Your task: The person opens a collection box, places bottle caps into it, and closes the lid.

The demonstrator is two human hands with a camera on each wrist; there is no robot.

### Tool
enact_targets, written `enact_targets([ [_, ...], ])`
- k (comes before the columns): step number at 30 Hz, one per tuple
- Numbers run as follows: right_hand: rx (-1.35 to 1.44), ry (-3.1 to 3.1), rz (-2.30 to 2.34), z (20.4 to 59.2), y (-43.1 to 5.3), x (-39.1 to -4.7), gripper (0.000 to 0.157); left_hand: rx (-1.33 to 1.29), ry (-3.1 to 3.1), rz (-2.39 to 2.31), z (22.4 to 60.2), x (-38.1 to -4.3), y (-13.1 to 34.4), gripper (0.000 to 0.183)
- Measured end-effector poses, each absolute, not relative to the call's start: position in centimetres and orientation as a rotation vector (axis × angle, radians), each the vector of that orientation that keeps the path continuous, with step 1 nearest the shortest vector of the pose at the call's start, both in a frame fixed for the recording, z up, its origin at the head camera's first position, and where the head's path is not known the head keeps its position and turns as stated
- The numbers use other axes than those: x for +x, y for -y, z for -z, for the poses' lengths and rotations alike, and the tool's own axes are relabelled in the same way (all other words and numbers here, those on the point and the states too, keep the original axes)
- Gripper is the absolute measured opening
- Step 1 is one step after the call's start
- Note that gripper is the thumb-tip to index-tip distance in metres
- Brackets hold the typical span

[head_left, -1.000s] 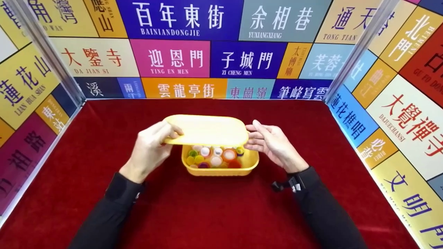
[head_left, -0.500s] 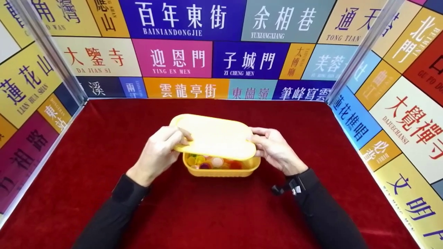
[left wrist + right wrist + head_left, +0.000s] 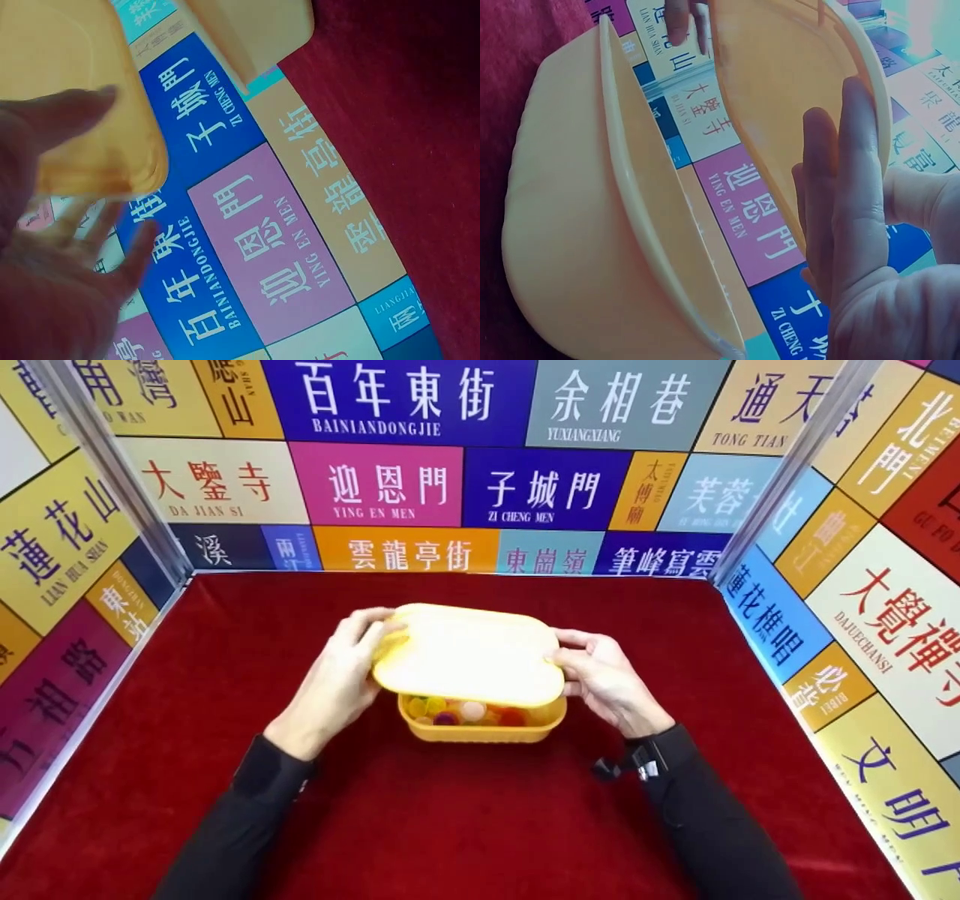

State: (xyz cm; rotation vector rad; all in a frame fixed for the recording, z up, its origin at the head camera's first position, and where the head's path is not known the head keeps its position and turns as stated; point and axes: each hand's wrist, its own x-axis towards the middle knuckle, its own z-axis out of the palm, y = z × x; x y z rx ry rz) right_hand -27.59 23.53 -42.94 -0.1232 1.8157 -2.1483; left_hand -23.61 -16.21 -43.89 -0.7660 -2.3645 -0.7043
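Observation:
A yellow oval lid (image 3: 472, 656) is held tilted above a matching yellow box (image 3: 487, 733). Small round coloured pieces (image 3: 472, 711) show inside the box below the lid's near edge; the lid hides the others. My right hand (image 3: 604, 679) pinches the lid's right end, thumb on top and fingers on the underside, as the right wrist view shows. My left hand (image 3: 341, 667) is at the lid's left end, somewhat blurred. In the left wrist view its thumb and spread fingers lie loosely about the lid's corner (image 3: 142, 161), not closed on it.
The box stands on a red cloth-covered table (image 3: 480, 825). Upright panels printed with coloured signs (image 3: 375, 484) enclose the back and both sides, joined by metal corner posts (image 3: 142, 502).
My right hand, beside the lid a second ago, now pinches its right end. The lid has shifted right and tilted toward me, covering more of the box. My left fingers have loosened from its left end.

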Motion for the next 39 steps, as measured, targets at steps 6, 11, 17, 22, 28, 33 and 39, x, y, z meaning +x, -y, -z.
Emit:
enact_targets([
  [6,-0.122,-1.857,2.133,42.9,-23.8,-27.6,0.061,-0.435,2.445,0.923,44.1,-23.8,16.8,0.050],
  [11,-0.135,-1.892,2.116,42.9,-24.2,-27.5,0.063,-0.220,2.433,1.309,43.9,-23.9,16.3,0.033],
  [17,-0.123,-1.938,2.075,43.2,-24.6,-27.3,0.065,-0.170,2.474,1.415,43.8,-23.7,15.4,0.036],
  [22,-0.147,-1.960,2.052,43.3,-24.5,-27.5,0.064,-0.161,2.513,1.321,43.8,-23.6,15.2,0.037],
  [28,-0.167,-1.989,2.005,43.3,-24.5,-27.6,0.064,-0.139,2.563,1.276,44.0,-23.4,15.1,0.035],
  [33,-0.167,-2.051,1.946,43.1,-24.7,-27.8,0.063,-0.132,2.574,1.282,44.2,-23.4,14.9,0.035],
  [39,-0.176,-2.212,1.780,42.7,-24.5,-27.7,0.063,-0.129,2.605,1.290,44.9,-23.2,14.4,0.037],
])
